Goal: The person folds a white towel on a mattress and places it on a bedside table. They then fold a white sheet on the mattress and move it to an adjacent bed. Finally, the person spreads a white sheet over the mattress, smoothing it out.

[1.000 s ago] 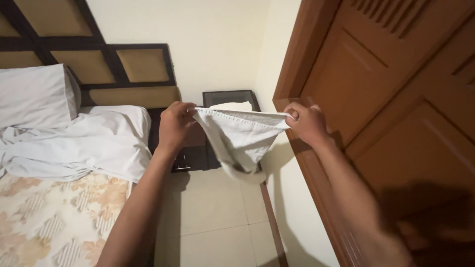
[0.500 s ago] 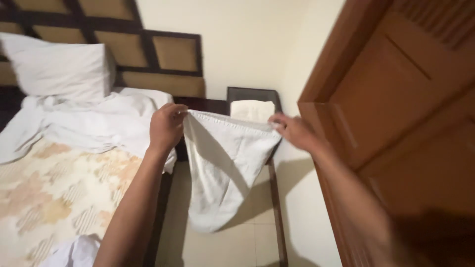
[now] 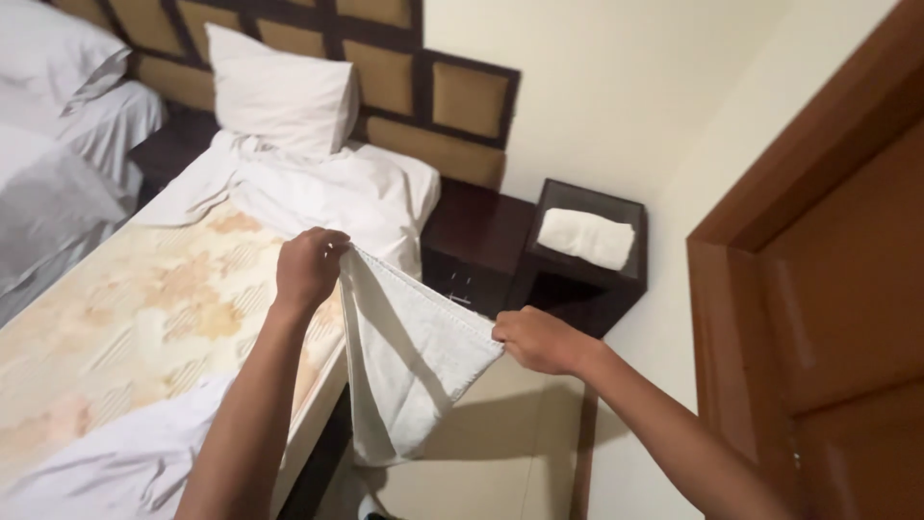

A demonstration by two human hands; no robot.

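- The towel [image 3: 409,371] is white with a fine weave. It hangs at the centre of the frame, its top edge stretched taut between the two hands and the rest drooping in a folded, pointed mass toward the floor [image 3: 481,462].
- The left hand [image 3: 308,268] is closed on the towel's upper left corner; the right hand [image 3: 539,339] pinches the lower right end of that edge. The hands sit well apart, left higher than right.
- Left of the towel lies the bed [image 3: 144,327], its bare mattress patterned in faded orange. A rumpled sheet [image 3: 318,193] and a pillow [image 3: 279,91] sit at its head, against the padded headboard [image 3: 452,106].
- More white bedding [image 3: 106,462] lies bunched at the lower left.
- A dark nightstand [image 3: 481,231] stands behind the towel; beside it a dark box [image 3: 616,279] holds a folded cloth [image 3: 585,237].
- The hanging towel hides part of the bed's edge, and whether it touches the mattress side is hard to tell.
- A wooden door [image 3: 847,318] and frame fill the right of the picture, close to the right forearm.
- Open tile floor shows only as a narrow strip between bed and wall [image 3: 645,385], at the bottom centre.
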